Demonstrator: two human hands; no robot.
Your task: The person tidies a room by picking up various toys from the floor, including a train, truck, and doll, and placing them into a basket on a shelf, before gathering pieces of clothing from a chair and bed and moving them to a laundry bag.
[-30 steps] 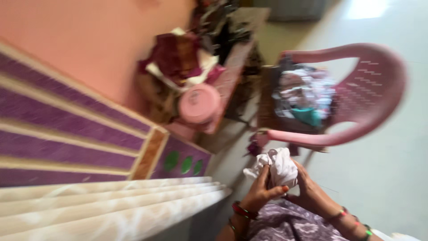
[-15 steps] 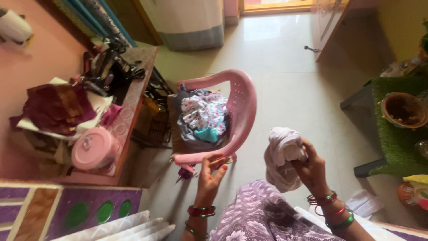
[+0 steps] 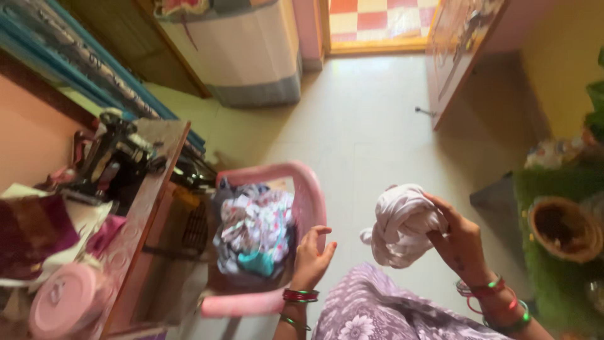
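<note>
Below — pale tiled floor [image 3: 377, 145]

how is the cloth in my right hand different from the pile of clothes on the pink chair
The cloth in the right hand is plain pale pink-white; the clothes pile is patterned, with grey and teal pieces. The cloth is one bunched piece held in the air; the pile is several pieces lying on the pink chair seat. The left hand is open beside the chair, touching neither. Both are crumpled, not folded.
</note>
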